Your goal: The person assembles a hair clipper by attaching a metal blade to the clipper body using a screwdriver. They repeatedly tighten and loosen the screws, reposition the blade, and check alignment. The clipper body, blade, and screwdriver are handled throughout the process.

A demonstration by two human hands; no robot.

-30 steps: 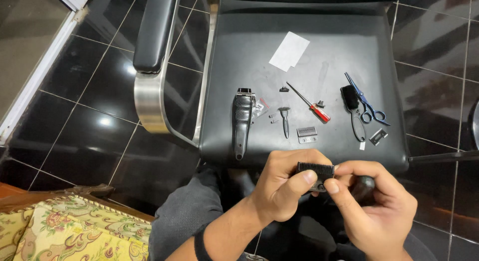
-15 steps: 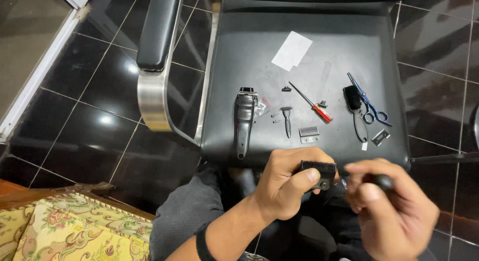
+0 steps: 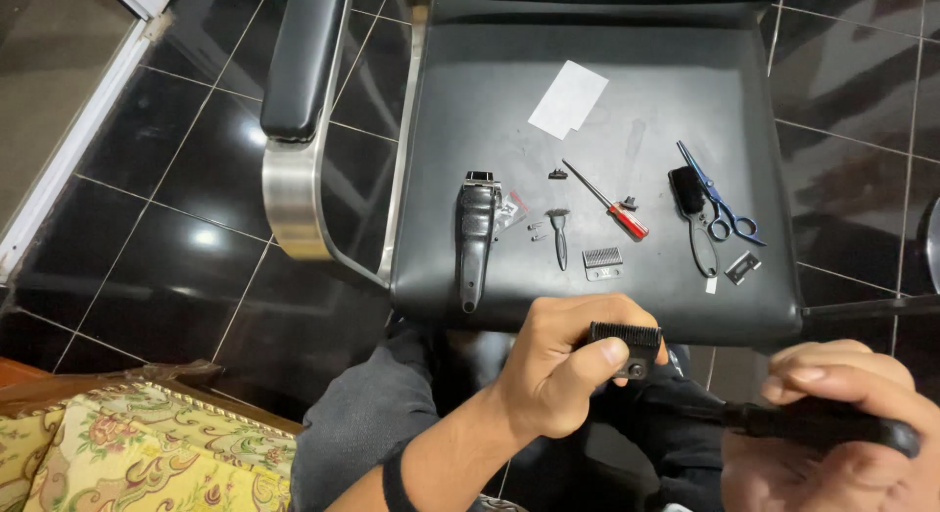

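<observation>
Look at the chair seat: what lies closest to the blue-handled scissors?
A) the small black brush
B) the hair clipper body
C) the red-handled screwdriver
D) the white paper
A: the small black brush lies right against the blue-handled scissors on the black chair seat, while the other three things lie farther to the left.

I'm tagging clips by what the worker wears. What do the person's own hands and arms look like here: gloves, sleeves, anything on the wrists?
Both hands are bare, with no gloves or rings in view. The left hand leads into a bare forearm with no sleeve showing; a narrow black band circles that arm near the bottom edge. The right hand is cut off by the frame at the wrist, so its arm is not visible.
</observation>
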